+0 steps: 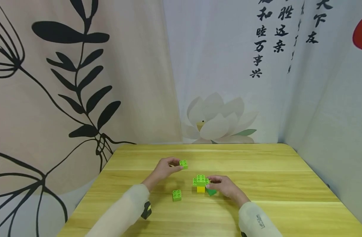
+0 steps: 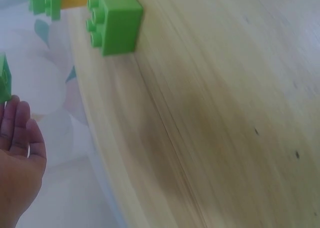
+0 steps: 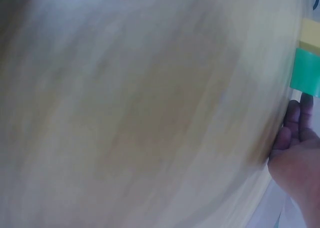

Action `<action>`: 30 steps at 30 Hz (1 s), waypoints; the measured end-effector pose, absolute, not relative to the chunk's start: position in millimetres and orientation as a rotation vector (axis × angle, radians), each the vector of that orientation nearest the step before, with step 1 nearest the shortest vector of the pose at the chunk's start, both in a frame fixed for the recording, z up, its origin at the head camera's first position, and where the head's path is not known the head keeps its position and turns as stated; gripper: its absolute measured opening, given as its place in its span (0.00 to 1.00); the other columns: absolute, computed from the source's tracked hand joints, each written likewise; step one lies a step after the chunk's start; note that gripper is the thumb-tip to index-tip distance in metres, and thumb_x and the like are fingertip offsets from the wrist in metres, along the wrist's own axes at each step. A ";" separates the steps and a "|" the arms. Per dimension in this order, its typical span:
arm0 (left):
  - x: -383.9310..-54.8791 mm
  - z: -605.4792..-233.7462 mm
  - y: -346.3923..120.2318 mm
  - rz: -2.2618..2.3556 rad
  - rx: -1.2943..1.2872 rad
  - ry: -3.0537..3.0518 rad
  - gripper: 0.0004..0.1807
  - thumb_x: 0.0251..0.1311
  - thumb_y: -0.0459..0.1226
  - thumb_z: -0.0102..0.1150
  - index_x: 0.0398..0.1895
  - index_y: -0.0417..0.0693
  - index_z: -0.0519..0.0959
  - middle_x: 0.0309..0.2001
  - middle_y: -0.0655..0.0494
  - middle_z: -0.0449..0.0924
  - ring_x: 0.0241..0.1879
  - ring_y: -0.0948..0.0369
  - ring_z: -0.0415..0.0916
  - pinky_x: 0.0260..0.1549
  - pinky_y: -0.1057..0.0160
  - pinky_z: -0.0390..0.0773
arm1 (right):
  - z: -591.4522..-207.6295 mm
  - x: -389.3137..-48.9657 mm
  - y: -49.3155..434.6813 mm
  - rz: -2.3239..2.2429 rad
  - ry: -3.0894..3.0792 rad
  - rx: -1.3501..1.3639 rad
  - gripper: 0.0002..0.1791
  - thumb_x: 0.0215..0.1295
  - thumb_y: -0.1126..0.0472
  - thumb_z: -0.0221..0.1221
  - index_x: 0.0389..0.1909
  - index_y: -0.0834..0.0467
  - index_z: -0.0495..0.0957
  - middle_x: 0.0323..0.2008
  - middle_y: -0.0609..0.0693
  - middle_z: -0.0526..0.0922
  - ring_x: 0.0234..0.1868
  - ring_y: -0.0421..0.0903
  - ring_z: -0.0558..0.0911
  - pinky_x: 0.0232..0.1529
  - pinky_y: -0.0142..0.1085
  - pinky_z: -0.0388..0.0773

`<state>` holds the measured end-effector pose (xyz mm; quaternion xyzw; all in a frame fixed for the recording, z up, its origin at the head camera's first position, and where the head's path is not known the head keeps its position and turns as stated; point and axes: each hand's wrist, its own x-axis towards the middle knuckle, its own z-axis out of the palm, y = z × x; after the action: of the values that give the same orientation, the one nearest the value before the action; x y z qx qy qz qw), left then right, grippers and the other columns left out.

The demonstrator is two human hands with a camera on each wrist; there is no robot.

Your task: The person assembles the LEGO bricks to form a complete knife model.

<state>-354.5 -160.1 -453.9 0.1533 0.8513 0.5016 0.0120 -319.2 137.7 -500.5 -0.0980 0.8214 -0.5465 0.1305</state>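
Observation:
A lime green toy building brick (image 1: 183,164) with studs on top is pinched by my left hand (image 1: 166,168), raised over the far part of the table. In the left wrist view its edge (image 2: 5,77) shows at the fingertips. My right hand (image 1: 226,187) grips the right side of a small brick stack (image 1: 200,180), thumb and fingers at its edge. The stack has lime green bricks above a yellow brick (image 1: 200,189). A darker green brick (image 1: 211,192) shows at its right, partly covered by the right hand; in the right wrist view fingertips meet this green brick (image 3: 306,71).
Another lime green brick (image 1: 177,195) lies on the wooden table (image 1: 287,184), left of the stack and close to the left forearm. Behind the table hangs a printed curtain (image 1: 145,82) with plants, a lotus and writing.

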 end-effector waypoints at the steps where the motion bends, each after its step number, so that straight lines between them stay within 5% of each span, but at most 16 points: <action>1: -353.8 -453.1 -157.4 1.567 0.482 2.646 0.21 0.60 0.47 0.69 0.51 0.45 0.82 0.42 0.57 0.82 0.45 0.56 0.77 0.41 0.58 0.78 | -500.5 -319.0 137.7 -1.589 2.382 -0.283 0.27 0.63 0.55 0.68 0.60 0.62 0.77 0.54 0.53 0.80 0.51 0.49 0.77 0.56 0.48 0.74; 30: -346.6 -462.9 -119.9 1.636 0.585 2.534 0.19 0.62 0.44 0.68 0.52 0.45 0.83 0.42 0.57 0.82 0.45 0.58 0.77 0.45 0.58 0.78 | -503.8 -320.6 135.4 -1.575 2.398 -0.256 0.27 0.62 0.52 0.68 0.60 0.60 0.78 0.53 0.52 0.80 0.51 0.49 0.77 0.56 0.48 0.74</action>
<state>-346.6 -119.9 -462.9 0.1903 0.8242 0.5322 0.0343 -320.6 135.4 -503.8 -0.0882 0.8253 -0.5423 0.1303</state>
